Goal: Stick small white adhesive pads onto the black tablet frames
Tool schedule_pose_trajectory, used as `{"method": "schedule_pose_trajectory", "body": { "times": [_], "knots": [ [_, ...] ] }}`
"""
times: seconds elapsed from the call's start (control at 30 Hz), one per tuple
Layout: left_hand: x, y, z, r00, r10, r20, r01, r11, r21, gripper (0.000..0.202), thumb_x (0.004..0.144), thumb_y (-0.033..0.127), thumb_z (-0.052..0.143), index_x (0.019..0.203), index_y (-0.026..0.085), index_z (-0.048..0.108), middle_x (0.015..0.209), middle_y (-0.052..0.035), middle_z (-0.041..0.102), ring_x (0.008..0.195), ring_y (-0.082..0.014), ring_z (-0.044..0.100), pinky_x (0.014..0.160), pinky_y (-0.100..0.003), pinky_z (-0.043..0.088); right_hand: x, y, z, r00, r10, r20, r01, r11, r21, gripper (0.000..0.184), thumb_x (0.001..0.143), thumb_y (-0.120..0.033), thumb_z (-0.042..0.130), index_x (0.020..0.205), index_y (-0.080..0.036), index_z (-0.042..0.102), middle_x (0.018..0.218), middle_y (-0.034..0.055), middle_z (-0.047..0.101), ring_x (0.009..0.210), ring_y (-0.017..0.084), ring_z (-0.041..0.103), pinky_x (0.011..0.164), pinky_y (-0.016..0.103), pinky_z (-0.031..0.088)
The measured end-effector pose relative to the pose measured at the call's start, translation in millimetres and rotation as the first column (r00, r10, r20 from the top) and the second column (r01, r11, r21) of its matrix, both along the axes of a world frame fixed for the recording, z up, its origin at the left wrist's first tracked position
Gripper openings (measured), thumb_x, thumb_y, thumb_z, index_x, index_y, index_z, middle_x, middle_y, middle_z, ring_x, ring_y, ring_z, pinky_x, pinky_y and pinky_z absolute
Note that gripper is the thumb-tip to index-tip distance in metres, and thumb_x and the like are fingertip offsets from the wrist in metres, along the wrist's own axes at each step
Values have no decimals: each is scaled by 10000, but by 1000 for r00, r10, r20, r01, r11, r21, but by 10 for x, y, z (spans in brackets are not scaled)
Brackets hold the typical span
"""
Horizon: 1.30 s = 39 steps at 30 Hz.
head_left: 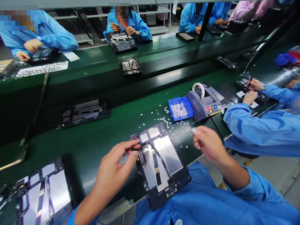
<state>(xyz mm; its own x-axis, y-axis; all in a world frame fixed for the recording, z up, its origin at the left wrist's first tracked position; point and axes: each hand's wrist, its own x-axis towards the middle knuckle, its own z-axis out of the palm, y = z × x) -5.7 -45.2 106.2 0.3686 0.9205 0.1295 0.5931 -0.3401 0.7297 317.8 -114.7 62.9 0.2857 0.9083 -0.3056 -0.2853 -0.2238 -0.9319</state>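
An opened tablet (167, 153), its metal plates and black cables exposed, lies tilted at the bench's near edge by my body. My left hand (117, 162) is at its upper left corner, thumb and fingertips closed on a thin black cable (146, 143); the exact contact is partly hidden by the fingers. To the right of the tablet, my right hand (209, 142) is raised, pinching a small white piece (193, 130) between thumb and forefinger. Similar white bits (168, 122) lie scattered on the green bench beyond the tablet.
A blue tray (180, 117) of white bits adjoins a grey tape dispenser (203, 104). Other opened tablets lie at left (44, 190) and on the sunken middle strip (85, 112). A co-worker's arms (253, 122) are close on the right; more people sit opposite.
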Motion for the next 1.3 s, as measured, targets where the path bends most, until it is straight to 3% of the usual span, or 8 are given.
{"method": "schedule_pose_trajectory", "body": {
  "times": [0.17,0.3,0.43,0.5,0.6,0.77,1.07,1.3],
  "knots": [
    [382,-111,-144,864,153,480,110,873,-475,318,868,417,756,1090,203,681,982,-61,745,759,-159,647,685,-280,531,-951,304,210,921,363,144,-386,902,196,119,861,-318,677,843,-201,660,719,-20,674,631,110,597,600,242,479],
    [313,-106,-218,784,281,553,-5,894,-448,200,896,372,732,865,197,641,812,-9,654,732,-133,580,671,-252,473,-1160,456,259,845,454,283,-518,827,217,138,915,-323,637,885,-198,688,767,-8,698,671,122,615,626,251,482],
    [19,0,-166,833,286,473,-98,918,-384,142,910,314,654,845,190,633,766,0,625,724,-141,568,694,-273,470,-994,549,141,734,466,494,-582,806,106,196,971,-323,598,1066,-207,723,887,27,760,741,168,674,677,295,517],
    [-114,65,-145,907,238,347,-101,924,-369,114,900,281,642,846,182,655,790,-10,653,738,-147,583,700,-278,473,-888,664,44,593,371,715,-619,778,109,231,1006,-312,562,1118,-215,739,1006,61,776,885,205,701,786,334,528],
    [-201,146,-160,983,102,155,-55,958,-282,74,885,225,658,829,185,686,859,-23,699,809,-163,627,745,-291,486,-829,873,-60,237,142,961,-769,632,96,307,1041,-246,489,1202,-230,750,1065,89,753,963,236,659,861,370,485],
    [-160,218,-223,999,-35,-37,34,999,-19,93,944,197,628,858,207,661,1025,-25,759,992,-194,671,915,-361,492,-884,1123,-137,-144,-110,983,-871,485,-73,437,1019,-133,480,1380,-273,682,1052,97,683,831,210,534,740,327,393],
    [-95,109,-226,896,-103,-433,181,973,142,117,981,164,545,915,202,635,1276,-78,751,1058,-251,646,938,-442,477,-840,1167,-194,-187,-231,955,-918,386,-87,435,1013,-138,494,1412,-206,653,1042,121,664,854,239,508,738,358,367],
    [-93,258,-167,990,-68,-122,64,997,-36,110,947,167,577,852,210,613,1091,-36,772,1033,-222,672,932,-387,478,-843,1229,-165,-177,-172,969,-931,350,-108,406,989,-127,532,1364,-203,669,989,108,640,855,233,477,717,343,330]
  ]
}}
